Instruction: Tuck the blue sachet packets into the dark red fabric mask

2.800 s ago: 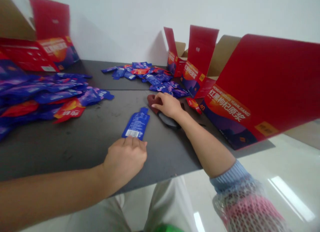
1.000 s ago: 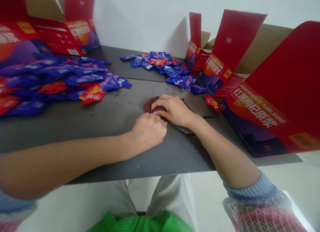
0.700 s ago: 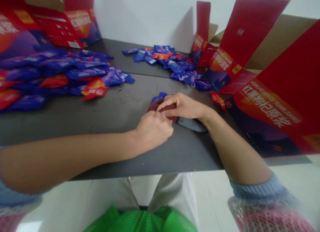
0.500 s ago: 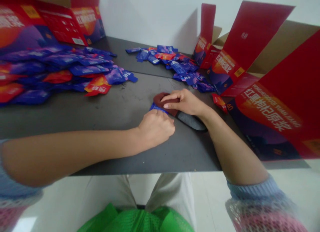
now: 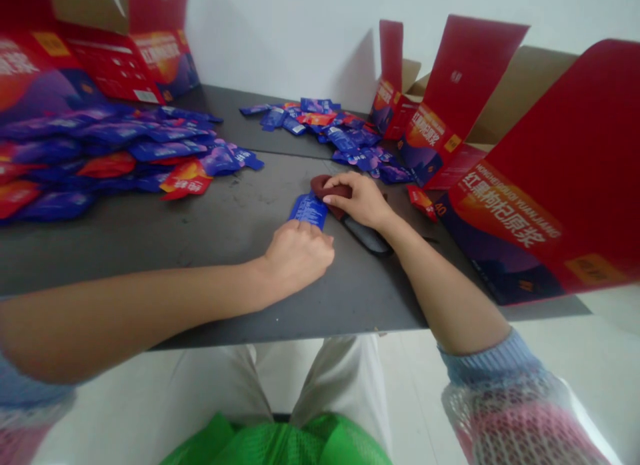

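1. While the left hand (image 5: 297, 255) sits over the near end of a blue sachet (image 5: 308, 210), its fingers curl down onto the foil. The thumb is hidden, so I cannot tell whether the sachet is pinched or only pressed.
2. The right hand (image 5: 359, 199) lies on a maroon-and-grey fabric pad (image 5: 331, 189), fingers together and pressing down, not pinching. The sachet's far end touches the pad, on the bare dark tabletop (image 5: 200, 271), and points toward the far right.
3. Risk: the sachet is held at one end only, so a slack hold could let it slide or twist. Foil on this smooth top may slip easily.
4. Risk: a loose red sachet (image 5: 421, 203) lies just beside the right carton (image 5: 500, 215). A sweep of the right forearm could disturb it, and the left pile (image 5: 110, 151) sits loosely stacked.
5. Labels: the right carton reads 红黑枸杞原浆, "HONGHEIGOUQI YUANJIANG" and "40". The far-left carton (image 5: 125, 68) shows a barcode panel. The sachet's small print is illegible.
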A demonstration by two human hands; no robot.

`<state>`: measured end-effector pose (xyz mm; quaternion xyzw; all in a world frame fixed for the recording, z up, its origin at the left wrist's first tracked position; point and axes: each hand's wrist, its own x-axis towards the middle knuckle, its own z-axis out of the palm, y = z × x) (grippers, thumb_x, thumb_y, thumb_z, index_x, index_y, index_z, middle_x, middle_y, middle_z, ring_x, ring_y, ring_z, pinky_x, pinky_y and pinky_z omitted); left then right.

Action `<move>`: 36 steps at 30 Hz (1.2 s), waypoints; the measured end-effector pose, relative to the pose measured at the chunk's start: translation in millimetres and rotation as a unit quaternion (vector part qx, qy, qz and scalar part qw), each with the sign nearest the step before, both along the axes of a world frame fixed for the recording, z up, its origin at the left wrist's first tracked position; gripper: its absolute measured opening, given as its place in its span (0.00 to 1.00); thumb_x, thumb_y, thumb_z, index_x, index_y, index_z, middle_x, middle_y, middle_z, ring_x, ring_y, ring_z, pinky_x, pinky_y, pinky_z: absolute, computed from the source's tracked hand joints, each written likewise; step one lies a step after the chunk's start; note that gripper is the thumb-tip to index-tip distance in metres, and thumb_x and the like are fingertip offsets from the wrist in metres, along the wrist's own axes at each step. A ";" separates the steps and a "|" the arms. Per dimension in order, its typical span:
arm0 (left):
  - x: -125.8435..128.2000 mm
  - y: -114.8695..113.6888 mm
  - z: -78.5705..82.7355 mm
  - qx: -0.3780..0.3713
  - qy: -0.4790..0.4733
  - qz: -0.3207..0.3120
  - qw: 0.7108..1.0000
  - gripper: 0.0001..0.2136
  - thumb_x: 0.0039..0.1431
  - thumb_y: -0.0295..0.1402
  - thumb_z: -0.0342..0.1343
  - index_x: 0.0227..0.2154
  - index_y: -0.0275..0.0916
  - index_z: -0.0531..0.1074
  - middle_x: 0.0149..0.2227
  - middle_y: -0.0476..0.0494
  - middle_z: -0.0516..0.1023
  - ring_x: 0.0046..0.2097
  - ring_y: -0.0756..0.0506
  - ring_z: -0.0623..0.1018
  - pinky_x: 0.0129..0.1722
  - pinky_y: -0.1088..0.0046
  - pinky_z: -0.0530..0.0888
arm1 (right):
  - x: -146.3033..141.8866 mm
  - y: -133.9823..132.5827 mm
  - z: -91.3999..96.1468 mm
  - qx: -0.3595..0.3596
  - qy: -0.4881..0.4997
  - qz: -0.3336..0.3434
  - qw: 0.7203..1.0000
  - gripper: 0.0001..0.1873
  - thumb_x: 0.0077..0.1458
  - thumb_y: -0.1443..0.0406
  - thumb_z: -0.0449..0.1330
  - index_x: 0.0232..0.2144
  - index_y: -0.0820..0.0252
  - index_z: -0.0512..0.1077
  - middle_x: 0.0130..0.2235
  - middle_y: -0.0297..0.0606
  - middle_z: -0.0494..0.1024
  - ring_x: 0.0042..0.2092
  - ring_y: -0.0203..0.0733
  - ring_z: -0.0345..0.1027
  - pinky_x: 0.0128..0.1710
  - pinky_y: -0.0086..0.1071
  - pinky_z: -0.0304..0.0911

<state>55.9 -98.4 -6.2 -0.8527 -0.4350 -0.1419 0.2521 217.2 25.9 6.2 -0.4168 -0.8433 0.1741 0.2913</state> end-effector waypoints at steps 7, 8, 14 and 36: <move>0.3 -0.3 1.1 0.027 0.002 -0.027 0.999 0.13 0.56 0.20 0.52 0.19 0.32 0.76 0.19 0.37 0.76 0.23 0.42 0.76 0.22 0.68 0.61 | -16.5 -29.9 16.3 -0.209 0.196 0.128 0.950 0.21 0.51 0.54 0.66 0.45 0.57 0.76 0.43 0.35 0.81 0.44 0.41 0.74 0.44 0.33 0.67; 0.3 -0.6 2.3 0.015 0.011 -0.030 0.999 0.12 0.55 0.19 0.52 0.19 0.32 0.76 0.19 0.37 0.76 0.23 0.42 0.76 0.22 0.69 0.61 | -18.8 -33.4 17.5 -0.218 0.171 0.154 0.948 0.21 0.51 0.54 0.67 0.44 0.57 0.76 0.43 0.35 0.81 0.44 0.41 0.74 0.45 0.33 0.67; 0.3 -1.9 3.4 0.040 0.027 -0.031 0.998 0.12 0.55 0.19 0.51 0.21 0.31 0.77 0.21 0.35 0.77 0.24 0.42 0.77 0.24 0.68 0.64 | -26.7 -40.5 17.8 -0.137 0.046 0.186 0.972 0.16 0.58 0.55 0.61 0.44 0.55 0.79 0.45 0.34 0.82 0.46 0.42 0.74 0.46 0.33 0.65; 1.3 -1.9 -0.7 0.085 -0.007 -0.019 0.996 0.14 0.59 0.26 0.55 0.17 0.32 0.73 0.18 0.39 0.74 0.22 0.41 0.75 0.22 0.68 0.63 | -11.7 -19.6 1.9 0.100 -0.006 -0.043 0.994 0.18 0.59 0.52 0.61 0.46 0.53 0.80 0.39 0.38 0.79 0.39 0.42 0.71 0.41 0.35 0.64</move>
